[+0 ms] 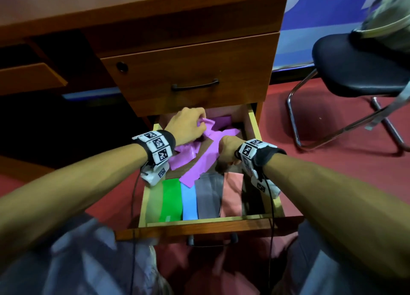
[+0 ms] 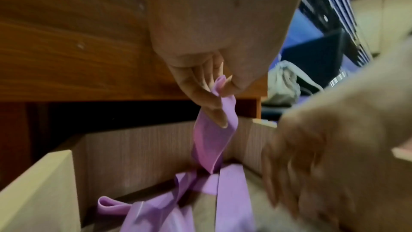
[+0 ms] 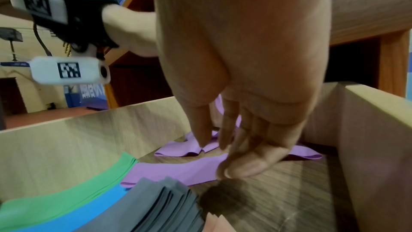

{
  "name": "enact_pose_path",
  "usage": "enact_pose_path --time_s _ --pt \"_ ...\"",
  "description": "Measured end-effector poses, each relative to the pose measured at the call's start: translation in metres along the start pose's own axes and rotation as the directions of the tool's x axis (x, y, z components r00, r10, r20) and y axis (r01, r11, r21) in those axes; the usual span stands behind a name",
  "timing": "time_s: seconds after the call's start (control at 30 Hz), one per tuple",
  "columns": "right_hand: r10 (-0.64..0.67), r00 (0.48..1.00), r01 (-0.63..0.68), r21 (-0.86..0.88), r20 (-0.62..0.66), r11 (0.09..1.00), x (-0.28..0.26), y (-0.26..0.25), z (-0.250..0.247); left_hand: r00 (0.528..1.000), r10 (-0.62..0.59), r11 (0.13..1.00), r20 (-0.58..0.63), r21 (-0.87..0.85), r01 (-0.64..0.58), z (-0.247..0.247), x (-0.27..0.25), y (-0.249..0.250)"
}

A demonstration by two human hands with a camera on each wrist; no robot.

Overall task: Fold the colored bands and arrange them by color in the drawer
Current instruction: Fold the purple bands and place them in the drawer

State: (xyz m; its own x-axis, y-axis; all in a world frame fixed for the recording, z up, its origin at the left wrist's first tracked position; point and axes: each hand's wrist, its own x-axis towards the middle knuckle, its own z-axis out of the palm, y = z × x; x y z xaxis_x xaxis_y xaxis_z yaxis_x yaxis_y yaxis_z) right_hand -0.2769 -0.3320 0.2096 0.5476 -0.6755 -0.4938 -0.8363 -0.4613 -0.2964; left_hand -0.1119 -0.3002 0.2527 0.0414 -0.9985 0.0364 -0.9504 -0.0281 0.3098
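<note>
Item: purple band [image 1: 200, 159], unfolded, lying in the far half of the drawer [image 1: 253, 121], long axis running far-left to near-right. Left hand [image 1: 188, 126] pinched its far end, lifted. Right hand [image 1: 228, 149], nearer, fingers extended downward onto the band's flat part, gripping nothing.

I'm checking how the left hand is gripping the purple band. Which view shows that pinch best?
The left wrist view: the left hand pinches a bunched end of the purple band between thumb and fingers, lifting it above the drawer. The head view shows only the back of that hand over the band. The right wrist view shows just its wrist.
</note>
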Motion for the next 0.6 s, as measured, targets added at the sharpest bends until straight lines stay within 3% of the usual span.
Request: enact_pose_path --time_s 0.1,0.23,0.3,0.37,0.6 --pt "-0.191 0.981 0.192 0.013 -0.019 0.981 -0.003 -0.010 0.008 0.963 -0.117 0.963 -0.243 -0.264 0.050 -0.032 -0.014 -0.005" --pt "-0.374 0.919 0.378 -0.015 0.122 0.925 -0.008 -0.035 0.022 0.848 -0.351 0.783 -0.398 -0.621 0.033 -0.062 -0.025 -0.011" --pt "-0.428 0.886 0.439 -0.027 0.177 0.898 -0.010 -0.050 0.029 0.817 -0.445 0.685 -0.368 -0.727 0.046 -0.070 -0.025 -0.018" --pt "-0.466 0.862 0.480 -0.025 0.200 0.877 -0.010 -0.060 0.038 0.815 -0.493 0.613 -0.303 -0.786 0.079 -0.074 -0.024 -0.023" --pt "-0.494 0.819 0.538 -0.087 0.292 0.839 -0.011 -0.067 0.059 0.851 -0.453 0.663 -0.267 -0.739 0.121 -0.074 -0.035 -0.025"
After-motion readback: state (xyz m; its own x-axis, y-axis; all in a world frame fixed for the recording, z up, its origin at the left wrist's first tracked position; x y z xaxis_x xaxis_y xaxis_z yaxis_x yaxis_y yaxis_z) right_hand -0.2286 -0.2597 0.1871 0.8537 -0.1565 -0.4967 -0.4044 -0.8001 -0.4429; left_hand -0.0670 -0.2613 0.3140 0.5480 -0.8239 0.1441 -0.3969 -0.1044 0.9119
